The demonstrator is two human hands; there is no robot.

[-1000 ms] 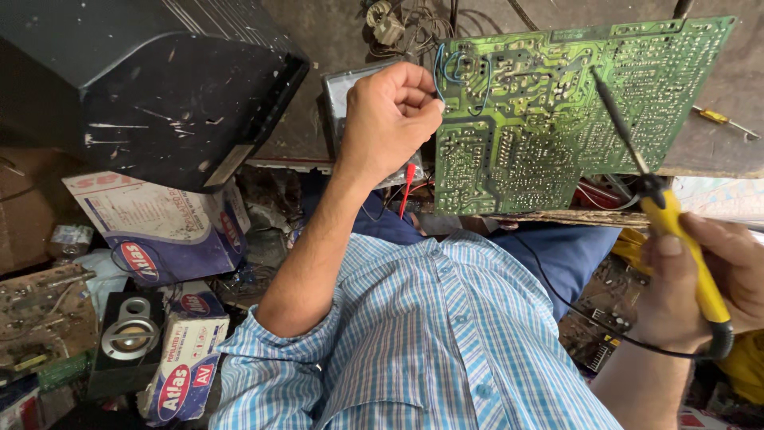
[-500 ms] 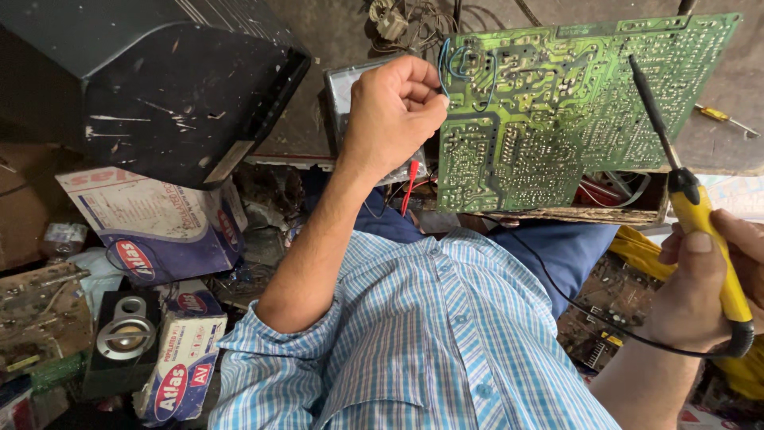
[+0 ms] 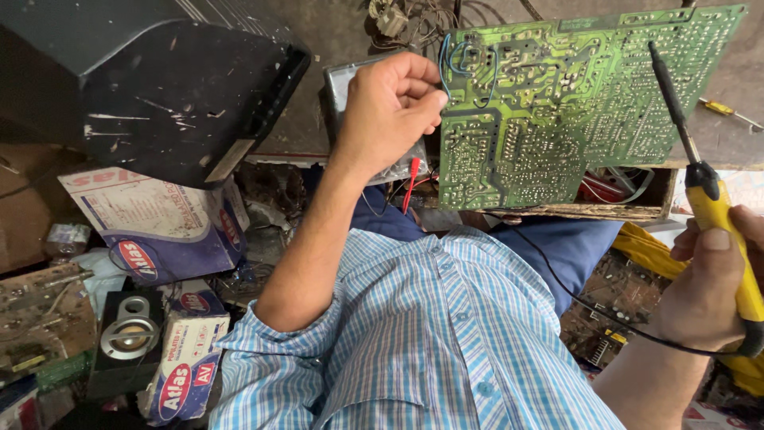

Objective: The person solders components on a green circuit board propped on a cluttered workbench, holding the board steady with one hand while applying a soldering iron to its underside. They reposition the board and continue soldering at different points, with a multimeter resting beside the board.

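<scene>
Setting: cluttered repair bench [image 3: 318,135]
Left hand [image 3: 390,111]: pinching green circuit board [image 3: 557,103] edge
Right hand [image 3: 708,295]: clenched on soldering iron [image 3: 700,183]
Progress: tip over board, contact unclear

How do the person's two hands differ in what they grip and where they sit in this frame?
The left hand pinches the left edge of the green circuit board; the right hand wraps the yellow handle of the soldering iron. The left hand is raised mid-frame; the right hand sits low at the right edge. Both are bare.
</scene>
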